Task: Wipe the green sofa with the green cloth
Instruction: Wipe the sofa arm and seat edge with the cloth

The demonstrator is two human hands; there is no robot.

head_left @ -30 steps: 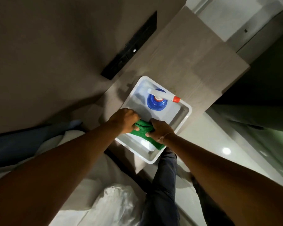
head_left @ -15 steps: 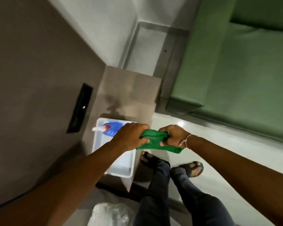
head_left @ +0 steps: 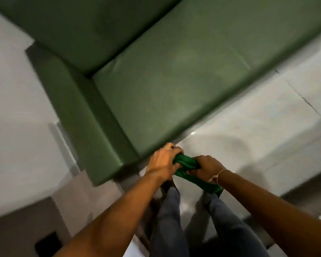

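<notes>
The green cloth (head_left: pixel 188 166) is bunched and stretched between both my hands, with one end hanging down past my right wrist. My left hand (head_left: pixel 164 161) grips its left end and my right hand (head_left: pixel 205 167) grips the middle. Both hands hover in the air just in front of the green sofa (head_left: pixel 165 86), near the front corner of its seat beside the left armrest (head_left: pixel 82 117). The cloth is not touching the sofa. The frame is blurred by head motion.
Pale glossy floor (head_left: pixel 258 130) runs along the sofa's front. My legs in dark trousers (head_left: pixel 174 219) stand below the hands. A brown wall panel with a black socket plate (head_left: pixel 46 243) sits at the lower left, a white wall (head_left: pixel 11 108) to the left.
The view has swung from the white tray with the spray bottle to the sofa. Both hands lifted the cloth out of the tray and carried it toward the sofa's front corner.
</notes>
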